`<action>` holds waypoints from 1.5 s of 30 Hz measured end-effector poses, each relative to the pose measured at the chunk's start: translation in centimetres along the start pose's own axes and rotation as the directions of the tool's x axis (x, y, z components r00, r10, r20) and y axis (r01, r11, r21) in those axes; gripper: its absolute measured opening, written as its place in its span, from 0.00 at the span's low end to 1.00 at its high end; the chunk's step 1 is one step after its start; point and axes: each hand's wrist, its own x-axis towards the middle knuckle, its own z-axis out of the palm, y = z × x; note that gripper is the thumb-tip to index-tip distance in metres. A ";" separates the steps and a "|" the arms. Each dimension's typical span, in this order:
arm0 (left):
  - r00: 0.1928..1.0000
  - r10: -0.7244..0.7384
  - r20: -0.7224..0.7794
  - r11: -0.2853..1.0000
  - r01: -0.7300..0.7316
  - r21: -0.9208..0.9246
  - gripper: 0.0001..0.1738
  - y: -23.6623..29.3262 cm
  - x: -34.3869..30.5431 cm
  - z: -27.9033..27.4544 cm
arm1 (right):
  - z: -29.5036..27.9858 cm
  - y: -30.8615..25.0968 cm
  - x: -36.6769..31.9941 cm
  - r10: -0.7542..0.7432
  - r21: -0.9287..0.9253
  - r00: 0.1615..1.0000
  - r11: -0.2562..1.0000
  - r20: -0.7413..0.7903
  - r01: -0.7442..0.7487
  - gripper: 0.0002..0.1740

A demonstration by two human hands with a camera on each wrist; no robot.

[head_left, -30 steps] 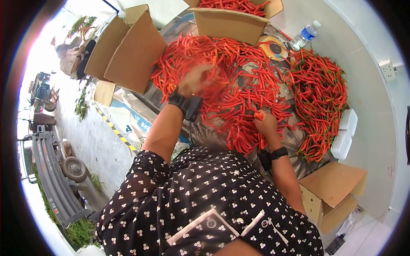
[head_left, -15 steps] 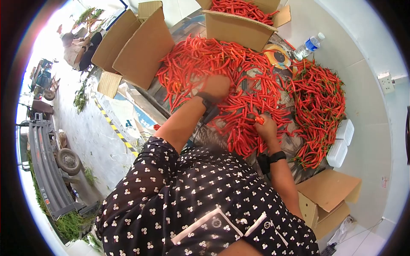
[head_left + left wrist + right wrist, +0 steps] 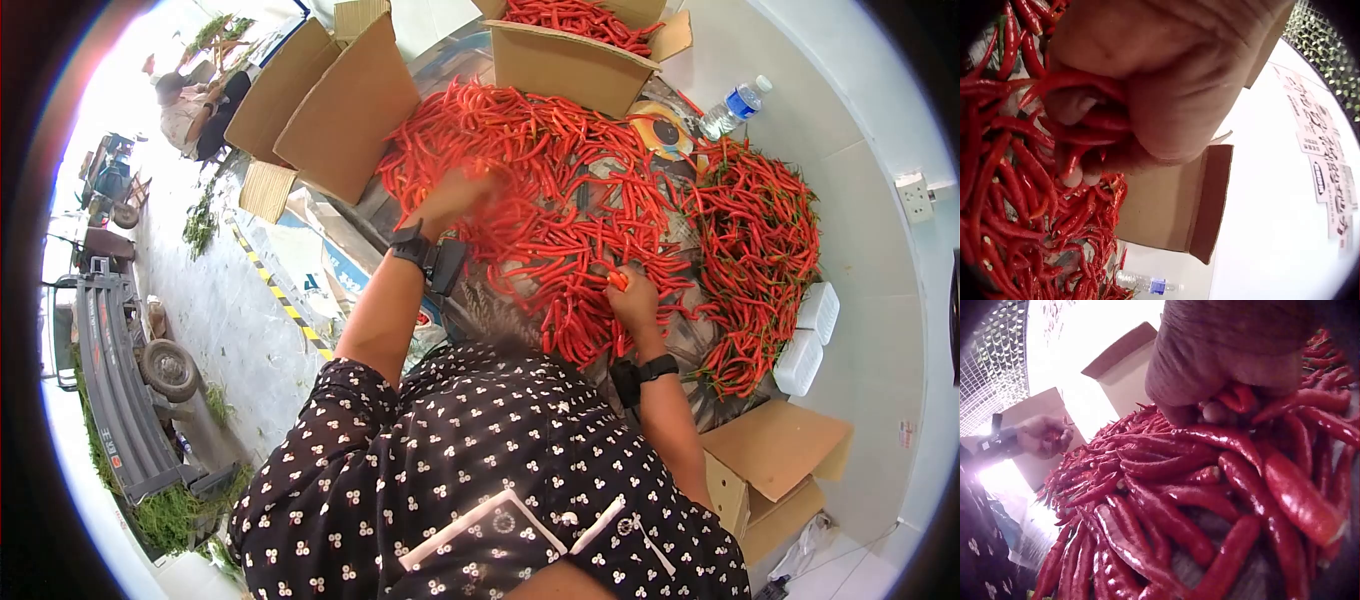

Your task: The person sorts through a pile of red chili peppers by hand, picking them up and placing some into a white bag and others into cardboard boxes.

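Red chili peppers (image 3: 500,115) lie in a wide heap before me. My left hand (image 3: 465,195), blurred in the head view, is over the left part of the heap. In the left wrist view its fingers curl round several chili peppers (image 3: 1100,122). Low on the right of the heap, my right hand (image 3: 637,300) grips a chili pepper (image 3: 619,281) that pokes out by the thumb. The right wrist view shows this hand close over loose peppers, with a bent red pepper (image 3: 1238,397) at its curled fingers.
An open carton (image 3: 570,65) with chili peppers stands at the back, another carton (image 3: 345,110) at the left. On the right are a denser pile with green stems (image 3: 760,250), a water bottle (image 3: 735,105), white containers (image 3: 800,360) and an open box (image 3: 775,450). A person (image 3: 190,115) sits far left.
My left hand swung right toward the middle of the heap half a second ago and is back on the left now. My right hand stays in about the same place, still holding a chili pepper.
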 end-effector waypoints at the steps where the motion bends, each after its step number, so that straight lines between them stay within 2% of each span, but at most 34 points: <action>1: 1.000 -0.014 -0.004 0.997 0.014 -0.070 0.04 -0.1 -0.4 -0.3 | 0.1 0.1 0.0 -0.007 -0.013 1.000 1.000 -0.012 0.007 0.15; 3: 1.000 -0.012 0.001 0.999 0.012 -0.047 0.02 -1.1 -0.5 -0.9 | 0.0 0.2 0.0 -0.009 0.000 1.000 1.000 -0.004 0.009 0.15; 5: 0.993 0.114 0.009 0.982 -0.114 0.151 0.03 -3.8 0.7 -1.2 | 0.1 0.3 0.1 -0.009 0.012 1.000 1.000 0.001 0.009 0.16; 6: 0.994 0.113 0.009 0.982 -0.113 0.151 0.03 -3.9 0.5 -0.8 | 0.2 0.5 0.1 -0.019 0.008 1.000 1.000 -0.006 0.019 0.16; 7: 0.953 0.281 0.111 0.902 -0.302 0.310 0.05 -4.2 0.2 -0.1 | 0.4 0.7 0.2 -0.029 0.004 0.999 1.000 -0.013 0.029 0.16; 8: 0.878 0.417 0.237 0.762 -0.479 0.436 0.07 -4.3 0.0 0.6 | 0.6 0.9 0.2 -0.029 0.004 1.000 1.000 -0.012 0.029 0.16; 9: 0.878 0.416 0.236 0.762 -0.478 0.436 0.07 -4.8 0.2 1.3 | 0.7 0.9 0.3 -0.046 0.020 0.999 0.999 -0.029 0.047 0.15; 11: 0.961 0.236 0.148 0.866 -0.277 0.417 0.12 -6.6 0.9 2.6 | 0.4 0.1 0.5 -0.064 0.034 0.997 0.997 -0.044 0.065 0.14; 12: 0.972 0.158 0.173 0.813 -0.228 0.537 0.12 -7.2 1.8 2.6 | -0.3 -1.4 0.5 -0.112 0.037 0.994 0.993 -0.009 0.112 0.15; 13: 0.972 0.156 0.174 0.814 -0.227 0.535 0.12 -6.8 1.4 2.8 | -0.8 -2.8 0.5 -0.158 0.042 0.987 0.987 0.026 0.157 0.16; 14: 0.963 0.226 0.144 0.819 -0.268 0.507 0.12 -6.3 1.1 2.9 | -1.1 -4.0 0.7 -0.156 0.040 0.987 0.987 0.027 0.155 0.16; 15: 0.950 0.293 0.111 0.820 -0.310 0.480 0.11 -5.6 0.7 2.9 | -1.1 -5.2 0.9 -0.269 0.002 0.961 0.963 0.061 0.270 0.16; 16: 0.950 0.293 0.111 0.821 -0.309 0.480 0.11 -5.3 0.7 2.7 | -0.9 -6.1 1.2 -0.378 -0.032 0.921 0.923 0.099 0.383 0.15; 17: 0.944 0.319 0.085 0.843 -0.324 0.429 0.10 -4.9 0.6 2.3 | -0.4 -6.8 1.5 -0.380 -0.032 0.919 0.922 0.100 0.385 0.15; 19: 0.939 0.342 0.048 0.863 -0.334 0.380 0.09 -3.8 -0.4 1.3 | 0.7 -8.0 2.1 -0.429 -0.229 0.857 0.838 0.284 0.495 0.13; 21: 0.962 0.271 -0.026 0.934 -0.256 0.250 0.08 -3.0 -1.9 0.4 | 2.1 -8.4 2.5 -0.446 -0.258 0.832 0.805 0.328 0.534 0.12; 23: 0.960 0.274 -0.064 0.926 -0.245 0.287 0.07 -3.2 -2.7 -0.3 | 3.1 -8.6 2.9 -0.459 -0.284 0.806 0.770 0.374 0.571 0.11; 25: 0.986 0.143 -0.084 0.978 -0.128 0.166 0.07 -0.4 -5.5 0.0 | 3.3 -8.9 3.1 -0.402 -0.332 0.813 0.766 0.420 0.550 0.12; 26: 0.986 0.140 -0.090 0.979 -0.124 0.164 0.07 -1.1 -5.5 -0.2 | 3.3 -9.0 3.2 -0.406 -0.328 0.809 0.764 0.425 0.555 0.12; 28: 0.946 0.314 0.079 0.856 -0.318 0.408 0.09 -2.2 -5.3 -0.5 | 2.9 -9.2 3.5 -0.369 -0.316 0.816 0.788 0.446 0.529 0.11; 29: 0.946 0.314 0.075 0.857 -0.317 0.407 0.09 -2.8 -5.4 -0.5 | 2.7 -9.3 3.6 -0.371 -0.316 0.814 0.785 0.448 0.532 0.11; 31: 0.983 0.147 0.110 0.920 -0.177 0.350 0.13 -2.9 -6.1 0.2 | 2.2 -9.5 3.7 -0.317 -0.366 0.819 0.776 0.479 0.514 0.10; 32: 0.983 0.148 0.105 0.921 -0.176 0.348 0.13 -3.9 -5.4 0.5 | 2.4 -9.1 3.8 -0.320 -0.367 0.816 0.772 0.481 0.519 0.10; 34: 0.967 0.016 0.255 0.650 -0.203 0.732 0.15 -6.5 -3.2 1.4 | 2.5 -8.3 4.0 -0.270 -0.382 0.847 0.801 0.457 0.461 0.11; 35: 0.967 0.018 0.252 0.652 -0.203 0.730 0.15 -7.4 -2.8 2.0 | 2.2 -8.0 4.1 -0.272 -0.385 0.846 0.798 0.458 0.464 0.11; 37: 0.893 0.319 0.318 0.627 -0.450 0.636 0.15 -7.6 -3.5 3.6 | 0.6 -8.2 3.5 -0.194 -0.331 0.893 0.880 0.405 0.341 0.12; 38: 0.893 0.320 0.318 0.628 -0.451 0.635 0.15 -7.5 -3.6 4.2 | 0.2 -7.9 3.3 -0.193 -0.333 0.893 0.879 0.406 0.341 0.12; 40: 0.896 0.139 0.422 0.414 -0.439 0.797 0.14 -6.1 -4.3 5.4 | -0.5 -7.2 3.0 -0.221 -0.205 0.923 0.934 0.315 0.293 0.12; 41: 0.895 0.142 0.424 0.413 -0.442 0.796 0.14 -6.3 -4.6 6.0 | -0.5 -6.9 2.9 -0.220 -0.207 0.924 0.934 0.313 0.292 0.12; 43: 0.874 0.135 0.466 0.304 -0.485 0.820 0.13 -6.5 -5.1 7.1 | -0.5 -6.3 2.7 -0.238 -0.213 0.903 0.921 0.357 0.327 0.12; 45: 0.859 0.165 0.485 0.297 -0.512 0.806 0.12 -6.1 -5.7 7.6 | -0.5 -6.2 2.6 -0.262 -0.214 0.907 0.915 0.329 0.342 0.13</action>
